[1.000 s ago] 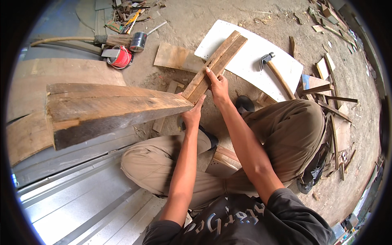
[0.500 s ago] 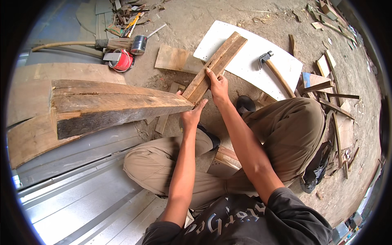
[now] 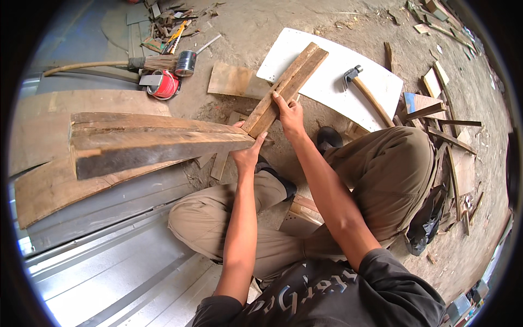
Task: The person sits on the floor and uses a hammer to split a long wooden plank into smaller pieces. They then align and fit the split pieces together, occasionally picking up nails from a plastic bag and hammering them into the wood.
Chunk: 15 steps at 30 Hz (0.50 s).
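Note:
A long, weathered timber beam (image 3: pixel 158 140) stretches out to the left, with a dark lower side and a split running along its top. At its right end it meets a shorter wooden piece (image 3: pixel 297 75) at an angle, close to a corner. My left hand (image 3: pixel 248 154) is closed around that meeting point, its thumb up against the wood and some fingers hidden underneath. Farther along the shorter piece, my right hand (image 3: pixel 289 115) grips it with the thumb on top. The shorter piece's far end reaches over a white board (image 3: pixel 332 76).
On the white board rests a claw hammer (image 3: pixel 371 99). Wood scraps (image 3: pixel 438 114) litter the ground at right. Plywood (image 3: pixel 41 122) lies under the beam, beside a metal sheet (image 3: pixel 103 278). A red can (image 3: pixel 164 85), a dark can (image 3: pixel 186 64) and a broom (image 3: pixel 87 60) lie at far left.
The beam's left end has shifted up slightly in the picture. My left hand has moved a little left with the joined wood; both hands keep their grip.

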Each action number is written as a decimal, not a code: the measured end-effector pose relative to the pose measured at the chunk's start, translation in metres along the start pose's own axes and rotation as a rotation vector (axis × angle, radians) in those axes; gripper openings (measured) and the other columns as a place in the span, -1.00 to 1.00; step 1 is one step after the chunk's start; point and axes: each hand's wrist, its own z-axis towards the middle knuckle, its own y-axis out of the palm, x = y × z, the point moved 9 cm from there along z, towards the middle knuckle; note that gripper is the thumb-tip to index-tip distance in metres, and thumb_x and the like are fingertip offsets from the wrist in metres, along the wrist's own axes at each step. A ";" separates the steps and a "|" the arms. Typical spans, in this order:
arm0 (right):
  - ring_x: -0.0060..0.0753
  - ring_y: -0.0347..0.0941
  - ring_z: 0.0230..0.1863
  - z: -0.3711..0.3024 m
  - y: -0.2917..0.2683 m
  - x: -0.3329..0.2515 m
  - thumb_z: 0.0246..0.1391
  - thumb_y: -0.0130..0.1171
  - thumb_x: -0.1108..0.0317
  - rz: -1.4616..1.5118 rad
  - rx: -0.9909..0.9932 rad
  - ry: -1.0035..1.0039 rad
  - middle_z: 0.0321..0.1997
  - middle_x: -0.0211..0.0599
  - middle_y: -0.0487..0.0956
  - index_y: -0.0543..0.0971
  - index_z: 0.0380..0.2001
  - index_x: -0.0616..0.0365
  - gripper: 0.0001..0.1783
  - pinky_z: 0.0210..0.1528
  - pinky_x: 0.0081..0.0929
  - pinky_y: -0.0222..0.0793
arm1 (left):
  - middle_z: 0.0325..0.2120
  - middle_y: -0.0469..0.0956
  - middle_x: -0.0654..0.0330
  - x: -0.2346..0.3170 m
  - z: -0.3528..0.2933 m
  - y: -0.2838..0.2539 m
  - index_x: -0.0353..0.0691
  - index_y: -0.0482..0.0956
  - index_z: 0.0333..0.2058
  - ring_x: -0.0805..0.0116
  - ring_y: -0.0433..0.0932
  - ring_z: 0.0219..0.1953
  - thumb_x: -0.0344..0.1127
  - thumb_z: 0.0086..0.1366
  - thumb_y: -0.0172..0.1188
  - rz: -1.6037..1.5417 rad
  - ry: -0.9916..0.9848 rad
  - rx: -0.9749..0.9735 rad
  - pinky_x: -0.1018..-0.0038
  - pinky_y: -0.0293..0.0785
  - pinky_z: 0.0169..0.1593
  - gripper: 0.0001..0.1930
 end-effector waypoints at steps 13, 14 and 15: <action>-0.56 0.50 -0.27 -0.009 0.005 -0.012 0.15 0.27 0.15 -0.027 0.021 0.033 -0.23 -0.27 0.63 0.57 -0.16 0.41 -0.55 -0.23 -0.57 0.41 | -0.09 0.36 0.18 -0.006 0.000 0.005 -0.32 0.25 0.08 0.37 0.38 -0.05 -0.29 -0.12 0.62 0.063 0.019 -0.032 0.42 0.39 0.04 -0.15; -0.57 0.49 -0.27 -0.009 0.004 -0.010 0.15 0.27 0.15 -0.036 0.024 0.049 -0.24 -0.27 0.63 0.57 -0.16 0.41 -0.55 -0.24 -0.57 0.41 | -0.09 0.36 0.17 -0.008 -0.001 0.005 -0.32 0.24 0.09 0.37 0.38 -0.05 -0.29 -0.12 0.62 0.083 0.021 -0.037 0.42 0.39 0.04 -0.14; -0.57 0.49 -0.27 -0.009 0.004 -0.011 0.15 0.27 0.15 -0.041 0.011 0.047 -0.24 -0.27 0.63 0.57 -0.16 0.40 -0.56 -0.24 -0.57 0.41 | -0.09 0.36 0.17 -0.009 -0.001 0.005 -0.32 0.23 0.09 0.36 0.38 -0.05 -0.29 -0.13 0.63 0.104 0.022 -0.042 0.42 0.39 0.04 -0.13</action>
